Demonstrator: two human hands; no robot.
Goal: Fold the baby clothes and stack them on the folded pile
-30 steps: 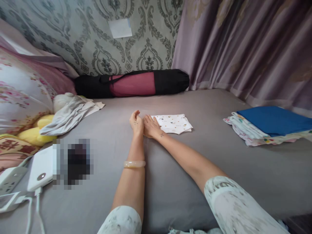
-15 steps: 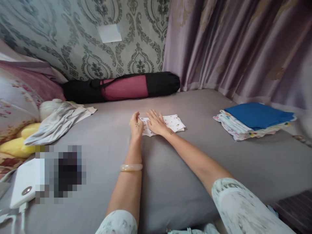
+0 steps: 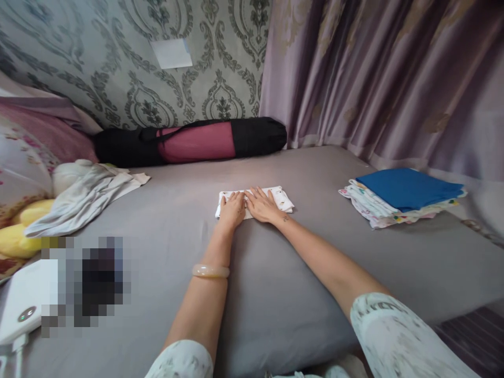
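A white cloth with small printed spots (image 3: 282,198), folded into a flat rectangle, lies on the grey bed sheet (image 3: 165,210). My left hand (image 3: 233,209) rests palm down on its left part, fingers stretched out. Beside it, my right hand (image 3: 261,203) presses flat on the middle of the cloth with its fingers spread. The two hands are close together and cover part of the print. A pale bangle (image 3: 211,271) circles my left forearm.
To the right stands a stack of folded cloths (image 3: 364,205) topped by a blue one (image 3: 409,189). A black and maroon roll bag (image 3: 197,142) lies along the wall. At left are a crumpled pale cloth (image 3: 79,197), a yellow plush item (image 3: 23,231) and a white power bank (image 3: 29,299).
My left hand has gone from being curled at the cloth's left edge to lying flat on top of it. The cloth's left end now lies folded flat. My right hand stays on the cloth.
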